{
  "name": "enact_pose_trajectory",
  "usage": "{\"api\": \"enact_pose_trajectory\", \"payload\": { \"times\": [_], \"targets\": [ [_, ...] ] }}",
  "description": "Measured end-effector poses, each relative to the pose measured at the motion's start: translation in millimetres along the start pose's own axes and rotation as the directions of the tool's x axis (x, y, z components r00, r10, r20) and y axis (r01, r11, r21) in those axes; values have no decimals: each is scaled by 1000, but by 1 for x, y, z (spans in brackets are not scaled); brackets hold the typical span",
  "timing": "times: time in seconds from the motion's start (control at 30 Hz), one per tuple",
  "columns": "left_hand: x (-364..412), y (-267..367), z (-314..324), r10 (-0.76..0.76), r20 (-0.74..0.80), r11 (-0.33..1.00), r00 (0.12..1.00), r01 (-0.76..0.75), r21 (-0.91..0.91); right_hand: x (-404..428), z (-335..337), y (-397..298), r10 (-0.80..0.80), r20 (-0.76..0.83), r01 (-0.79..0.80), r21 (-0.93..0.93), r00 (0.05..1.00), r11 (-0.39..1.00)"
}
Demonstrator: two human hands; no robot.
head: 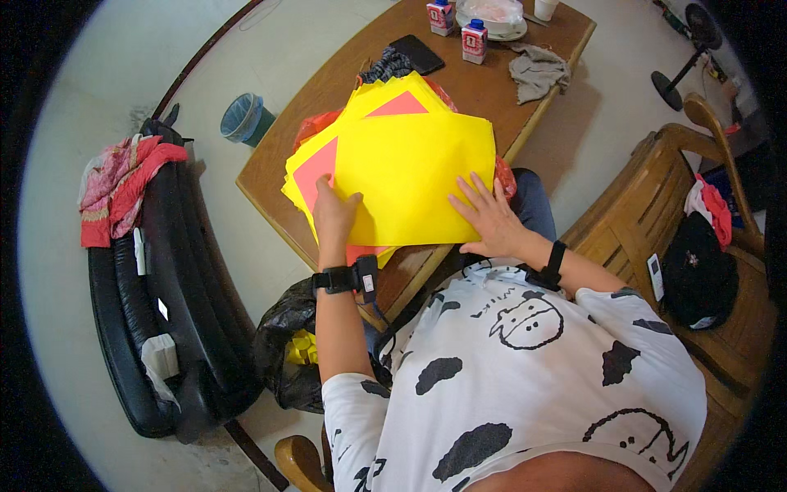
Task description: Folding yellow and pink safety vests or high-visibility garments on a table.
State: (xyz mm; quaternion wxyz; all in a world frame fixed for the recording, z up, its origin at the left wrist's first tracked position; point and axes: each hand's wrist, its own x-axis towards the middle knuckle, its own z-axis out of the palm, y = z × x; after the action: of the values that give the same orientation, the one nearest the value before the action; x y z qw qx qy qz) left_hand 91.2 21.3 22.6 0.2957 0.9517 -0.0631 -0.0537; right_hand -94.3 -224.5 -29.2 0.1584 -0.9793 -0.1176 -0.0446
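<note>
A plain yellow sheet of paper (412,178) lies on top of a fanned stack of yellow sheets (375,95) with pink areas showing between them. My right hand (489,215) rests flat on the sheet's right end, fingers spread. At the left end is my left hand (335,212), over the sheet's edge and a pink patch (316,172); its thumb and forefinger are apart, while its other fingers are hard to make out. Red plastic (316,128) shows under the stack, on the wooden table (276,178).
Drink cartons (474,42), a bowl (492,15), a grey cloth (539,71) and a dark flat case (418,54) occupy the table's far part. A black bag (289,375) with yellow scraps hangs near my left forearm. A bin (246,120) stands left; a wooden bench (639,190) is right.
</note>
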Motion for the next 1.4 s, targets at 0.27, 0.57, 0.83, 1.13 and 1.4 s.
{"api": "enact_pose_trajectory", "payload": {
  "times": [0.27,0.57,0.83,1.13,1.4],
  "targets": [
    [2,-68,8,-88,-187,605,978,-96,-790,20,-6,-3,-80,-182,57,-131,980,990],
    [-24,-86,13,-140,-177,673,974,-38,-739,56,-21,23,-136,-96,150,150,986,977],
    [-72,-50,-1,420,-360,896,833,-319,308,66,-28,23,-356,-139,347,-84,924,934],
    [-87,-28,-10,497,13,845,868,-487,221,64,-31,33,-356,-105,354,-34,929,935],
    [-74,-39,-12,616,30,774,787,-612,162,58,-37,33,-331,-104,333,-4,938,943]
  ]
}}
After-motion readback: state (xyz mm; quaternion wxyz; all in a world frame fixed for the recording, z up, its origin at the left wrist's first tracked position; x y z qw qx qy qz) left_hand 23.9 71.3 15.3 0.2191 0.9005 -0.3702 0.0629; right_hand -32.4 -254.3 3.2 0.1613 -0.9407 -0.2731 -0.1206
